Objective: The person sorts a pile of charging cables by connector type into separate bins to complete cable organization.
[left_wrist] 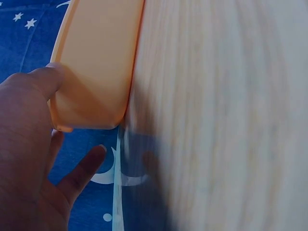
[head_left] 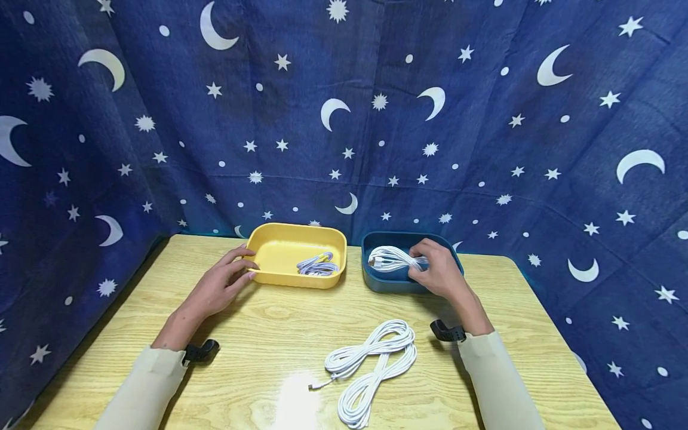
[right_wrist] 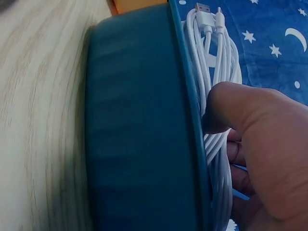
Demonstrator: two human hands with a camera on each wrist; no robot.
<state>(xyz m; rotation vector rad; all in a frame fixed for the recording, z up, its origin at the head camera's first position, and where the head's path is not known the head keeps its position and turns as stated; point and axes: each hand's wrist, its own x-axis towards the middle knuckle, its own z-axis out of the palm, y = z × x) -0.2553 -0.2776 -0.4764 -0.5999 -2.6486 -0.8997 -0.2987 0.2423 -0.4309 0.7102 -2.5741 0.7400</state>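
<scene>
Bare table (head_left: 258,334) between arms, passable; coiled white cable (head_left: 371,364) blocks front centre; yellow tray (head_left: 292,279), blue tray (head_left: 387,283) block rear.

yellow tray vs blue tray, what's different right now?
The yellow tray holds a small bundle of cable with a yellow band; the blue tray holds a larger white cable.
The left hand only touches the yellow tray's rim at its left end; the right hand grips the white cable inside the blue tray.
Both are rounded rectangular trays on the wooden table.
</scene>
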